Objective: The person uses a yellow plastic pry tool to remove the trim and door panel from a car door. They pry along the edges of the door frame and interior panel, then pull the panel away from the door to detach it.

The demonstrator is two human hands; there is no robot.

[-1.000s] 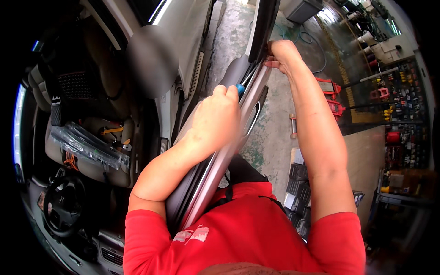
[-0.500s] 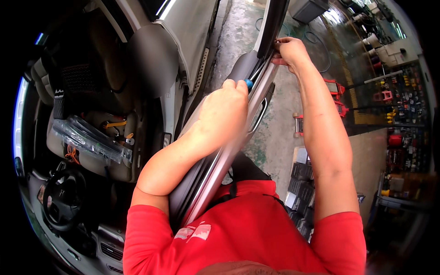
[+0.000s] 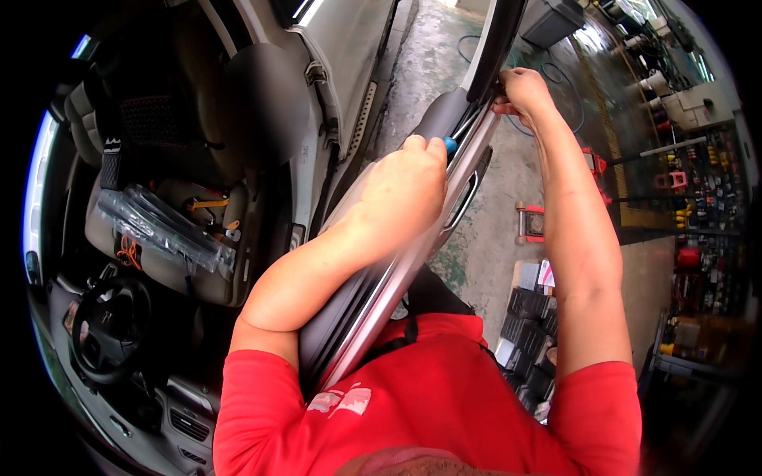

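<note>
An ajar silver car door point(image 3: 379, 324) runs away from my body, its window sill between my arms. Over the inner side of the sill, my left hand point(image 3: 405, 186) is closed round a blue-handled tool point(image 3: 450, 145); only the rounded blue end shows, and its working part is hidden. At the far end of the sill, where it meets the black window frame point(image 3: 494, 51), my right hand point(image 3: 522, 91) pinches at the dark window trim strip point(image 3: 470, 120). Those fingertips are partly hidden against the frame. Below the sill, the outer door handle point(image 3: 468, 198) sticks out.
Left lies the car interior, with a steering wheel point(image 3: 111, 329) and a seat carrying clear plastic-wrapped strips point(image 3: 163, 226) and a yellow tool point(image 3: 208, 204). A red floor jack point(image 3: 532, 222), black cases point(image 3: 528, 313), a hose point(image 3: 575, 119) and a grey bin point(image 3: 552, 20) stand on the right.
The whole view has shifted slightly, so the door and both arms appear a little further right. Both hands keep their places on the door.
</note>
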